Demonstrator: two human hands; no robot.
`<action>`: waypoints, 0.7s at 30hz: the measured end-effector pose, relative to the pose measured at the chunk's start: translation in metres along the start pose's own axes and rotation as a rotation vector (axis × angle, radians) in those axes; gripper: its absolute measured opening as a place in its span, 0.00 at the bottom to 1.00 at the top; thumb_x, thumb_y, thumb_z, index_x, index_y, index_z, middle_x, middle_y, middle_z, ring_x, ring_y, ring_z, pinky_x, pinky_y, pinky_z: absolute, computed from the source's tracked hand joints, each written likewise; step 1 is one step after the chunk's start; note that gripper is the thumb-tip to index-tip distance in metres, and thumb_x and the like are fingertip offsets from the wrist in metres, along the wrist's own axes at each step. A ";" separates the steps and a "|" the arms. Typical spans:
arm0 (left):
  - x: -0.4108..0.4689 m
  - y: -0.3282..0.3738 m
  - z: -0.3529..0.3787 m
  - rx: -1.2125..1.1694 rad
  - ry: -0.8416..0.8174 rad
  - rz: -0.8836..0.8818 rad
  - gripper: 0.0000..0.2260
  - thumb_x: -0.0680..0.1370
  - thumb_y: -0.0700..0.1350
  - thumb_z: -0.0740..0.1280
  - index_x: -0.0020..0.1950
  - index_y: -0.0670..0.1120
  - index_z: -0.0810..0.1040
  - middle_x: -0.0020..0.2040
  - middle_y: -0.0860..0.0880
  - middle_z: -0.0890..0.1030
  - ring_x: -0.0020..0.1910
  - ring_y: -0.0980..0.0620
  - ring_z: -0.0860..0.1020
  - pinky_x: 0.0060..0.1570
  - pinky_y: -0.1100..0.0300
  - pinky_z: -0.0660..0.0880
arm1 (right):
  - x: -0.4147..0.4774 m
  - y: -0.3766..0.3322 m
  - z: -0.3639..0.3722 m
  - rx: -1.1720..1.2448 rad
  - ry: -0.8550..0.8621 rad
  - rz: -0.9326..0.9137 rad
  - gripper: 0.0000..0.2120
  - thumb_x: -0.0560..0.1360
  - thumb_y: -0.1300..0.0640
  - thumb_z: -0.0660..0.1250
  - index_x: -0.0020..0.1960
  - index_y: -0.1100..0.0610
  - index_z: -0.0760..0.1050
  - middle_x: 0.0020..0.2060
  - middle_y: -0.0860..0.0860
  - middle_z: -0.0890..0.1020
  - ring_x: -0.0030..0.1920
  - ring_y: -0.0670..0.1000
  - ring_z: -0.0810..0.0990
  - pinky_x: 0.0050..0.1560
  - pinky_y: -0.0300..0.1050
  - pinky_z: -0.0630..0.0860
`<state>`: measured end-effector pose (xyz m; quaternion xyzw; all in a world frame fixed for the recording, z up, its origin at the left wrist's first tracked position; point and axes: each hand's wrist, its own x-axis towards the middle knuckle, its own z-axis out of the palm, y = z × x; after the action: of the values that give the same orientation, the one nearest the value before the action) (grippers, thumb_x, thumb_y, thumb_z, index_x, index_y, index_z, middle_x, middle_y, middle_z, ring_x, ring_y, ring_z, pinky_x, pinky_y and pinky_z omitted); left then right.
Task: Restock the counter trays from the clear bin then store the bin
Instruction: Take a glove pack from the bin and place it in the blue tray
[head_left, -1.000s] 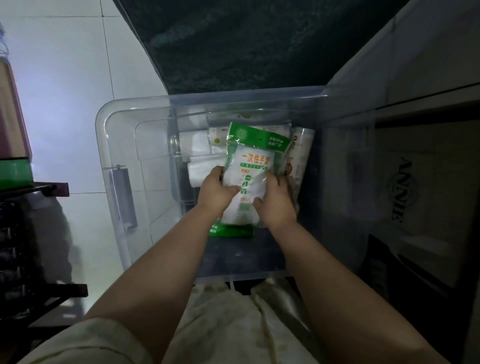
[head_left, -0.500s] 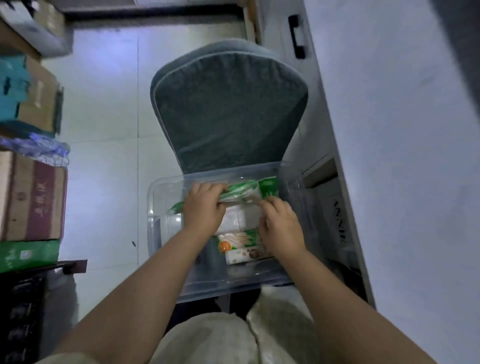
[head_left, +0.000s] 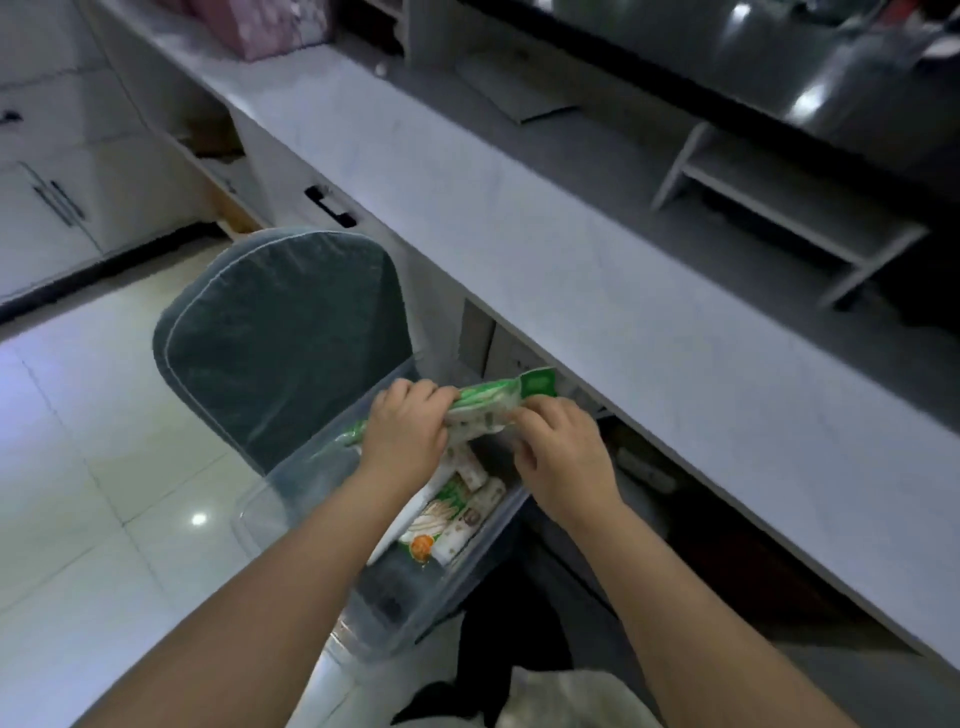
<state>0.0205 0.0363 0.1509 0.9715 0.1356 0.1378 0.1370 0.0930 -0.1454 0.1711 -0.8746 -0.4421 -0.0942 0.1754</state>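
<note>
A clear plastic bin (head_left: 311, 499) stands on the floor below me, beside the counter. Both hands hold a stack of green-and-white plastic packets (head_left: 493, 402) just above the bin's far end. My left hand (head_left: 408, 434) grips the stack's left part from above. My right hand (head_left: 563, 454) pinches its right part near the green header. More packets with printed labels (head_left: 452, 525) lie inside the bin under my hands.
A grey cushioned chair (head_left: 280, 343) stands right behind the bin. The long pale counter (head_left: 545, 218) runs along the right, with a low white shelf riser (head_left: 779, 208) on it. White cabinets (head_left: 47, 171) stand at the far left. Glossy tiled floor lies to the left.
My hands lifted the packets from deep in the bin to above its rim. My head rose and turned, bringing the chair and then the counter into view.
</note>
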 end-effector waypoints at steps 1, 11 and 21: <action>0.002 0.016 -0.005 -0.016 0.003 0.056 0.17 0.65 0.36 0.71 0.53 0.45 0.81 0.45 0.44 0.82 0.45 0.39 0.76 0.41 0.48 0.73 | -0.015 0.005 -0.013 -0.029 0.018 0.039 0.11 0.69 0.66 0.64 0.50 0.61 0.79 0.47 0.57 0.81 0.44 0.60 0.78 0.42 0.54 0.74; 0.009 0.252 -0.049 -0.200 0.057 0.566 0.15 0.66 0.35 0.69 0.53 0.42 0.82 0.47 0.42 0.82 0.43 0.38 0.75 0.37 0.48 0.74 | -0.185 0.067 -0.165 -0.264 0.220 0.435 0.16 0.64 0.67 0.71 0.52 0.61 0.79 0.47 0.57 0.82 0.45 0.61 0.78 0.42 0.54 0.74; -0.099 0.549 -0.021 -0.426 0.012 0.941 0.16 0.69 0.36 0.68 0.57 0.42 0.80 0.49 0.43 0.82 0.47 0.40 0.74 0.42 0.48 0.73 | -0.434 0.138 -0.304 -0.442 0.383 0.806 0.16 0.64 0.63 0.74 0.52 0.58 0.80 0.47 0.55 0.82 0.48 0.60 0.78 0.48 0.54 0.74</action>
<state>0.0460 -0.4971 0.3146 0.8771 -0.3462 0.2149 0.2543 -0.0553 -0.6603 0.2813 -0.9592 0.0020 -0.2693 0.0864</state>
